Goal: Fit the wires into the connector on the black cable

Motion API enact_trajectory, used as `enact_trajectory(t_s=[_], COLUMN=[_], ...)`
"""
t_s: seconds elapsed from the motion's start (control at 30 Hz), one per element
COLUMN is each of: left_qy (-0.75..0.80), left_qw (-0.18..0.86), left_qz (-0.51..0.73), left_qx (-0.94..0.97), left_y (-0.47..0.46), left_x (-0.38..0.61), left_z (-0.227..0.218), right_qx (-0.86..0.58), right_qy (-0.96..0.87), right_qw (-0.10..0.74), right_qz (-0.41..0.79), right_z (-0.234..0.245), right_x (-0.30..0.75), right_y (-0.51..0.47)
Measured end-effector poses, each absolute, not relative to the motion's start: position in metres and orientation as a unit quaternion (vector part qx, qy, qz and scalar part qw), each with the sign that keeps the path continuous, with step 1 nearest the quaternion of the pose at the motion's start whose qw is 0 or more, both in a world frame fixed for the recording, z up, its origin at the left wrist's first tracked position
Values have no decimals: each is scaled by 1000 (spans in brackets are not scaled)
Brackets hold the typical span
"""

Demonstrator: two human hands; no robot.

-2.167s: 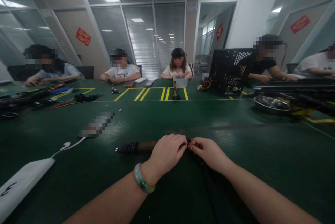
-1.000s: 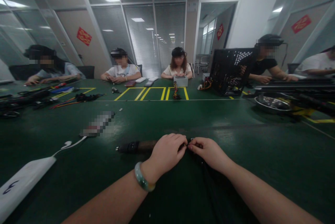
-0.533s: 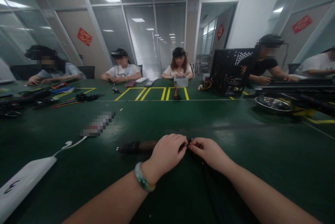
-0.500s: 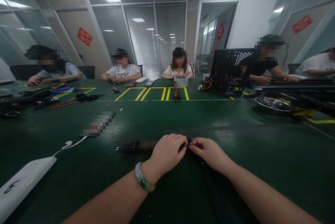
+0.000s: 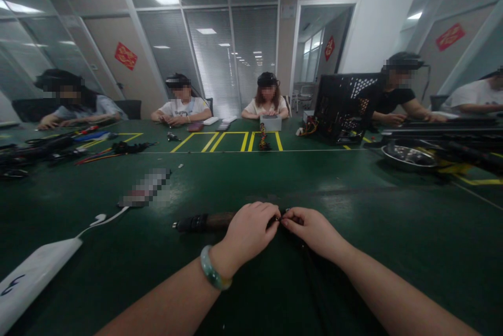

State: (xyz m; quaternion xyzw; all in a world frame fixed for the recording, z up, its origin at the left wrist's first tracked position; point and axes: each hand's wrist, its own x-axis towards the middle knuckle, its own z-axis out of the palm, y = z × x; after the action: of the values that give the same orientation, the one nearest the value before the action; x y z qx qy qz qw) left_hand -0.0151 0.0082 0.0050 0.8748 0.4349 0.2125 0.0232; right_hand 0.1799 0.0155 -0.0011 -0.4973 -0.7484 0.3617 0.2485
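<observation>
Both my hands meet at the middle of the green table (image 5: pixel 353 210). My left hand (image 5: pixel 249 231), with a green bangle on its wrist, is closed over the end of a dark rod-shaped tool (image 5: pixel 202 221) that sticks out to its left. My right hand (image 5: pixel 310 228) pinches a small dark part right at the left hand's fingertips, too small to name. Dark cables (image 5: pixel 314 273) run from under my right hand toward me.
A white flat device (image 5: pixel 31 278) with white earbuds (image 5: pixel 98 218) lies at the left front. Several people sit around the far and side edges. A black perforated case (image 5: pixel 346 108), a metal bowl (image 5: pixel 408 156), loose wires (image 5: pixel 118 148) and yellow floor-tape marks (image 5: pixel 231 140) lie farther off.
Nothing has visibly changed apart from a slight shift of the camera; both hands stay pinched together at the same spot.
</observation>
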Motion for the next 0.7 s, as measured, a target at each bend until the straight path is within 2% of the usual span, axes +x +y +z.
enact_trajectory(t_s=[0.7], left_qy=[434], left_qw=[27], left_qz=[213], left_qx=[875], left_y=[7], left_x=[-15], left_z=[7], right_qx=[-505], right_qy=[-752], right_qw=[245], right_qz=[347], right_z=[-8], right_x=[181], right_y=[18])
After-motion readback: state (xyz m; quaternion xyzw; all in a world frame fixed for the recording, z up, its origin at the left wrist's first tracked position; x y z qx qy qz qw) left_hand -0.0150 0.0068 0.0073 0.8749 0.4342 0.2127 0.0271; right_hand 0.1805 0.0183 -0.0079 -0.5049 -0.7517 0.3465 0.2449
